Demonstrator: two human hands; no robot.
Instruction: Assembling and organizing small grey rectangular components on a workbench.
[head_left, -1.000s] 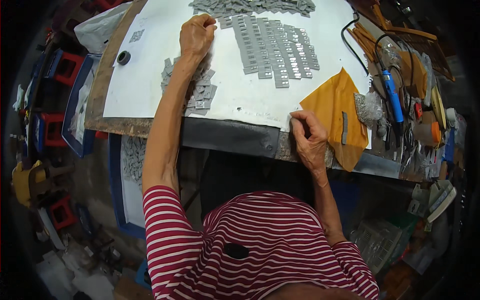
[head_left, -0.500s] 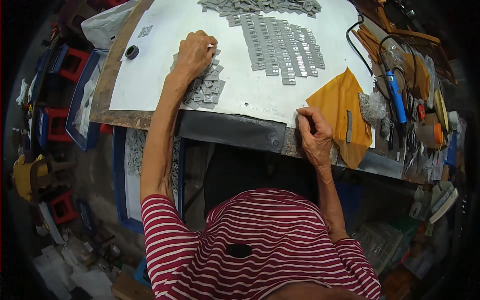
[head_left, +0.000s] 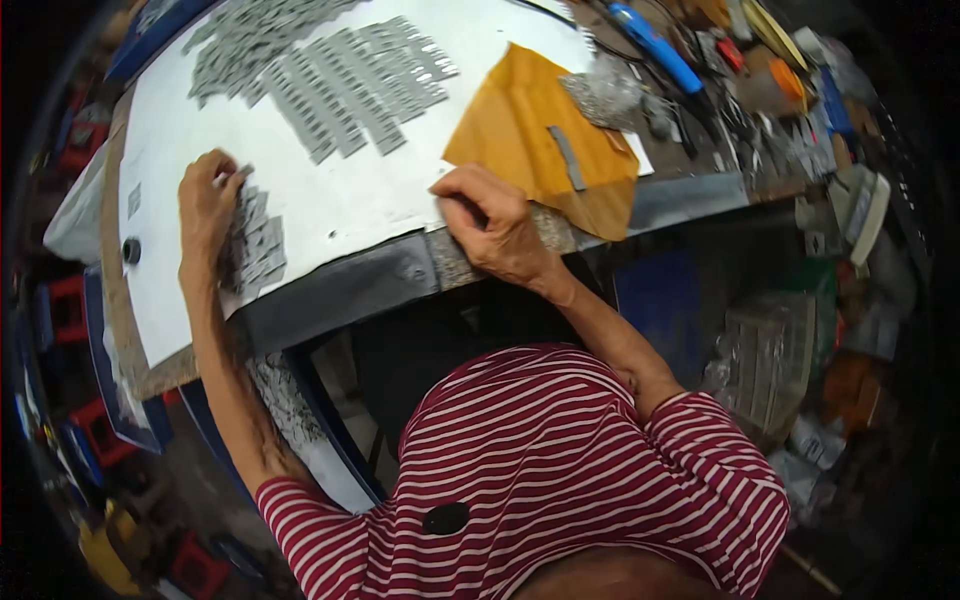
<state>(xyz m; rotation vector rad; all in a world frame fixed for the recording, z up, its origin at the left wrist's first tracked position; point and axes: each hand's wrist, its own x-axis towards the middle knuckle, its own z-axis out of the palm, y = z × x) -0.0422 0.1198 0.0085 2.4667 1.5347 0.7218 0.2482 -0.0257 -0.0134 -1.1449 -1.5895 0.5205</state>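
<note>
My left hand [head_left: 208,205] is at the left of the white-covered table, its thumb and fingers drawn together in a pinch. A small pale bit shows at its fingertips, too blurred to name. Right beside it lies a loose pile of flat grey pieces [head_left: 262,245]. My right hand [head_left: 495,225] rests at the table's front edge with fingers curled and thumb against the forefinger. Whatever may be between those fingers is hidden. Close to its right spreads an amber translucent sheet [head_left: 510,105], with a narrow grey strip [head_left: 566,158] lying on it.
Rows of grey pieces [head_left: 350,90] lie farther back, beside a large grey heap [head_left: 250,50]. A small black ring [head_left: 131,250] sits at the left. Toward the right are a clear bag of small parts [head_left: 606,92] and a blue-handled tool [head_left: 655,45] with a cord.
The whole view has swung, so the table appears rotated and shifted left. My left hand remains by the grey pile, and my right hand stays at the front edge, still curled.
</note>
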